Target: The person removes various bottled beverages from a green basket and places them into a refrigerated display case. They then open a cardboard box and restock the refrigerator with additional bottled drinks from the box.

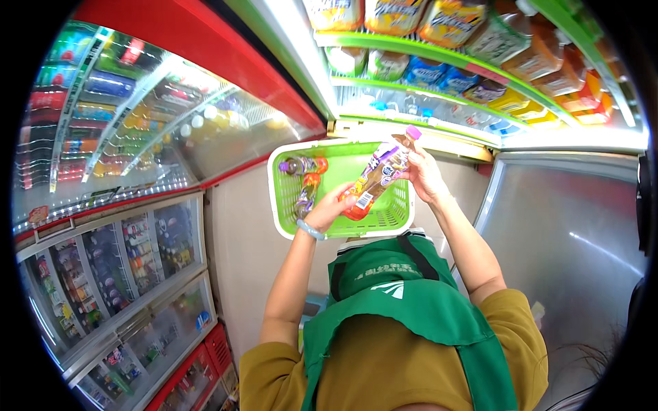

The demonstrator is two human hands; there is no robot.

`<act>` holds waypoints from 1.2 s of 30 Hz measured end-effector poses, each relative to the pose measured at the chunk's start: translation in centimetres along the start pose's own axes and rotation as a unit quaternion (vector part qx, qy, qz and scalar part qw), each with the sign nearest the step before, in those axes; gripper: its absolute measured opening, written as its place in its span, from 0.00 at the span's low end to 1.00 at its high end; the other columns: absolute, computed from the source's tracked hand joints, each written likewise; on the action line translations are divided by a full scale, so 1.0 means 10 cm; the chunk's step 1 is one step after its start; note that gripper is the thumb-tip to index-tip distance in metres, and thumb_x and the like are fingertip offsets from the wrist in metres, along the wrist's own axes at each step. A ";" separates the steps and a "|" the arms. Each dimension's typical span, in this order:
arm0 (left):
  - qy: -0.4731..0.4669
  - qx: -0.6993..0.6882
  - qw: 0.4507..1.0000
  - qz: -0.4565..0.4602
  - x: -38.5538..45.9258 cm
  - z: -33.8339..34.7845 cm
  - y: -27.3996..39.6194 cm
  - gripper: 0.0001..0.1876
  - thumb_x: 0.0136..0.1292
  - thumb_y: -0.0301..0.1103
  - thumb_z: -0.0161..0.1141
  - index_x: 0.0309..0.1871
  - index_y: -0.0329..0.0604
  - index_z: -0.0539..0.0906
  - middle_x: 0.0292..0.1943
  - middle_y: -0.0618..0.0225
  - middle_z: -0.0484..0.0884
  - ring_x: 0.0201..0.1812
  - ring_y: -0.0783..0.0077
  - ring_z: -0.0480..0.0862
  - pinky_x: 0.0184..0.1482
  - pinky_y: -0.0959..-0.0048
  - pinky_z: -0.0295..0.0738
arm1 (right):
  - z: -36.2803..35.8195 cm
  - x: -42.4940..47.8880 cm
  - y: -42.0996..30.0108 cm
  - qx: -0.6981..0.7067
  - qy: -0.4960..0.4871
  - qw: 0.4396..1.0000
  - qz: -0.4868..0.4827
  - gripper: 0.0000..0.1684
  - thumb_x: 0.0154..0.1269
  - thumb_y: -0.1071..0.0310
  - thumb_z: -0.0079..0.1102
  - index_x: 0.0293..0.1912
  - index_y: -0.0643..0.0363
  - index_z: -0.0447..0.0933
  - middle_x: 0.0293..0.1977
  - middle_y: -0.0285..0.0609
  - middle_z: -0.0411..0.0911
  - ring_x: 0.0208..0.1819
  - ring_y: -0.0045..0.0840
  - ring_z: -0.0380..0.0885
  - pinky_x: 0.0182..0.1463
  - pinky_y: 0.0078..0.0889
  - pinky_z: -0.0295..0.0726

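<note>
A large plastic drink bottle (381, 172) with a purple cap and a purple and orange label is held tilted over the basket. Its lower end rests in my left hand (331, 206), which has a pale bracelet at the wrist. Up near the bottle's neck, my right hand (423, 172) grips it from the side. Below is a green plastic basket (349, 154) with a white rim. Two smaller bottles lie in the basket's left part: one bottle (303, 166) along the back and another bottle (307, 198) in front of it.
An open drinks cooler (421, 43) with green-edged shelves of bottles stands ahead. Its glass door (560, 221) swings out at right. Closed red-framed (257, 61) and metal-framed coolers (118, 262) line the left. Tiled floor (241, 231) shows between.
</note>
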State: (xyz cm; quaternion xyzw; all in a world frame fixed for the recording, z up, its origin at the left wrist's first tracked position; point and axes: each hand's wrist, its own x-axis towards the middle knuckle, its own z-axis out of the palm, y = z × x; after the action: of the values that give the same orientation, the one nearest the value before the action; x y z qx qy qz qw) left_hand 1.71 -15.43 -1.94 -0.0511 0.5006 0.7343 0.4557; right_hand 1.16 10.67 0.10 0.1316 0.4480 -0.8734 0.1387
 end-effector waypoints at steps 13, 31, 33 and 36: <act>0.133 0.159 0.866 0.456 -0.08 1.81 1.43 0.32 0.52 0.29 0.71 0.60 0.33 0.68 0.50 0.61 0.75 0.50 0.70 0.78 0.53 0.71 0.74 | 1.07 -0.62 -1.43 -0.236 0.115 0.915 -0.305 0.37 0.54 0.59 0.73 0.58 0.63 0.67 0.47 0.39 0.76 0.45 0.21 0.77 0.49 0.29 0.77; 0.099 0.446 0.597 0.659 0.86 3.12 3.20 0.42 0.57 0.18 0.56 0.72 0.35 0.45 0.72 0.42 0.48 0.73 0.45 0.51 0.70 0.60 0.54 | 1.16 -0.13 -3.71 -0.378 0.269 0.551 -0.694 0.29 0.50 0.70 0.71 0.51 0.61 0.68 0.44 0.46 0.69 0.44 0.40 0.75 0.46 0.37 0.76; 0.109 0.478 0.584 0.647 0.96 3.07 3.25 0.41 0.58 0.18 0.55 0.72 0.35 0.46 0.71 0.42 0.49 0.72 0.44 0.53 0.70 0.61 0.56 | 1.12 -0.04 -3.73 -0.401 0.293 0.527 -0.690 0.27 0.50 0.70 0.71 0.49 0.62 0.69 0.41 0.46 0.69 0.43 0.38 0.74 0.46 0.35 0.75; 0.123 0.504 0.583 0.625 1.05 3.05 3.26 0.39 0.58 0.20 0.55 0.71 0.35 0.48 0.70 0.42 0.52 0.70 0.43 0.57 0.68 0.60 0.59 | 1.07 0.08 -3.70 -0.403 0.337 0.557 -0.643 0.26 0.49 0.65 0.72 0.44 0.63 0.69 0.40 0.49 0.70 0.42 0.43 0.75 0.44 0.38 0.76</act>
State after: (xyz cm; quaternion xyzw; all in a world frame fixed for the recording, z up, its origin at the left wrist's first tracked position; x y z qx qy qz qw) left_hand -16.24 12.13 29.98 0.4229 0.7499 0.4543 -0.2290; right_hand -14.07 22.53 33.50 0.0234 0.7333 -0.3510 -0.5818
